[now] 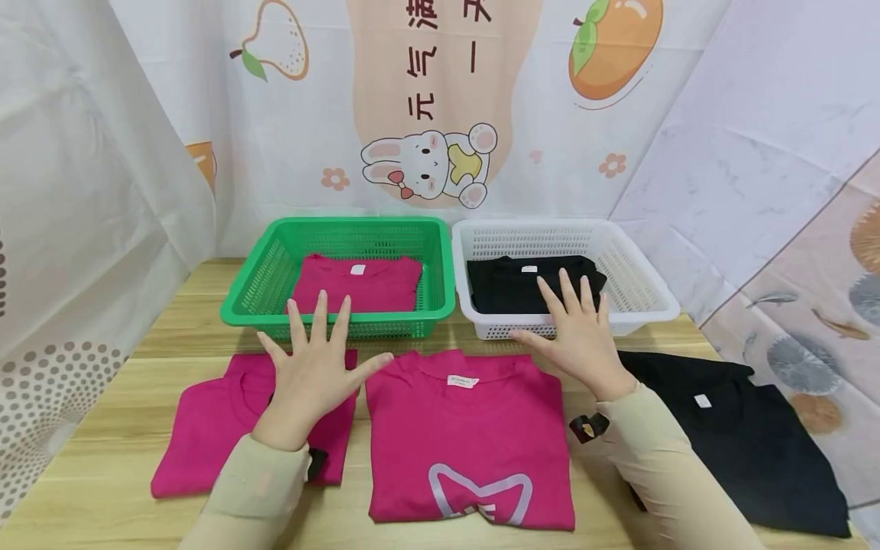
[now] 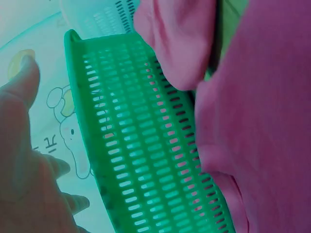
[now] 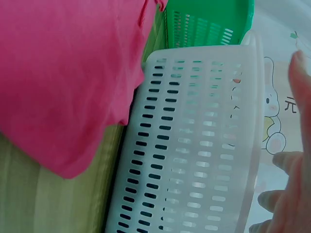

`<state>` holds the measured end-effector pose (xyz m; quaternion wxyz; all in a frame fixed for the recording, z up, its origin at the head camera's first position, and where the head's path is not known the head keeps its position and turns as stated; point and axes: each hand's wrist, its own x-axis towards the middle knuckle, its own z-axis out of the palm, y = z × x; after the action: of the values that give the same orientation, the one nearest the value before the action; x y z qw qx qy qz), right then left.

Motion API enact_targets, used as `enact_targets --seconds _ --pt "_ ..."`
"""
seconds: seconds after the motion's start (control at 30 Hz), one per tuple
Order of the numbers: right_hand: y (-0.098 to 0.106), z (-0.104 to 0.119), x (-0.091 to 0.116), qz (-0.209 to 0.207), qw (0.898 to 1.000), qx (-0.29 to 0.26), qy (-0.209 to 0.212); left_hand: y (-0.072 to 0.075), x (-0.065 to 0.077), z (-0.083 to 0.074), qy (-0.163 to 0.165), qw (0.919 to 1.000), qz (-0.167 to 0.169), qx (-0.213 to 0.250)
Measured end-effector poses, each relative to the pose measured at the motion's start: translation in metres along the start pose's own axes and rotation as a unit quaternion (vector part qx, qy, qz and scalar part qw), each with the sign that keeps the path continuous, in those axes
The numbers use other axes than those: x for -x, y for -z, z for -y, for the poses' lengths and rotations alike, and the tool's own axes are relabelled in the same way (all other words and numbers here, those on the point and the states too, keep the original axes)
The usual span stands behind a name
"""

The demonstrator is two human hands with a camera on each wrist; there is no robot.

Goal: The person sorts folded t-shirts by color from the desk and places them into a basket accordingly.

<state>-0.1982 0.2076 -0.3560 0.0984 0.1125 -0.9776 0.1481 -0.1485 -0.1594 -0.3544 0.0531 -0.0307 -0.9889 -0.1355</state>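
Only my head view lets me look down into both baskets: a folded pink shirt [image 1: 364, 286] lies in the green basket [image 1: 406, 315], a folded black shirt [image 1: 505, 294] in the white basket [image 1: 646, 315]. It alone also gives me the second black shirt [image 1: 729, 428], at the right of the counter [image 1: 103, 458]. From the left wrist I get the green basket's slotted wall side-on, pink showing through some slots; from the right wrist, the white basket's wall, dark behind its lower slots.

I see the left hand [image 1: 316, 380] over the left pink shirt [image 1: 199, 435] and the right hand [image 1: 580, 336] before the white basket; each grip is widely spread, fingers straight, with hold of nothing. Between them lies the middle pink shirt [image 1: 467, 428], white tag at its collar, a pale outline print near its lower edge.

The shirts are soft, matte cloth; the baskets look like rigid plastic, rectangular, with flaring walls; the counter shows pale wood grain. I count five shirts, three pink and two black, and two baskets.
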Motion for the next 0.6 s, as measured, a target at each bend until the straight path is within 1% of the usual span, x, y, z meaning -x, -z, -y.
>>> enact_targets --seconds 0.17,0.27,0.33,0.47,0.6 --pt "0.003 -0.005 0.007 0.004 0.997 -0.078 0.002 0.004 0.006 -0.003 -0.010 0.9975 0.032 0.063" --pt "0.005 -0.007 0.015 0.003 0.991 -0.136 0.001 0.005 0.012 -0.006 -0.020 0.9942 0.039 0.099" --pt "0.007 -0.008 0.021 0.004 0.984 -0.179 -0.002 0.006 0.017 -0.008 -0.026 0.9912 0.037 0.124" --pt "0.012 -0.009 0.034 0.002 0.967 -0.254 -0.010 0.004 0.028 -0.013 -0.032 0.9799 0.033 0.194" --pt "0.015 -0.008 0.046 0.003 0.951 -0.307 -0.020 -0.001 0.037 -0.019 -0.029 0.9624 0.036 0.268"
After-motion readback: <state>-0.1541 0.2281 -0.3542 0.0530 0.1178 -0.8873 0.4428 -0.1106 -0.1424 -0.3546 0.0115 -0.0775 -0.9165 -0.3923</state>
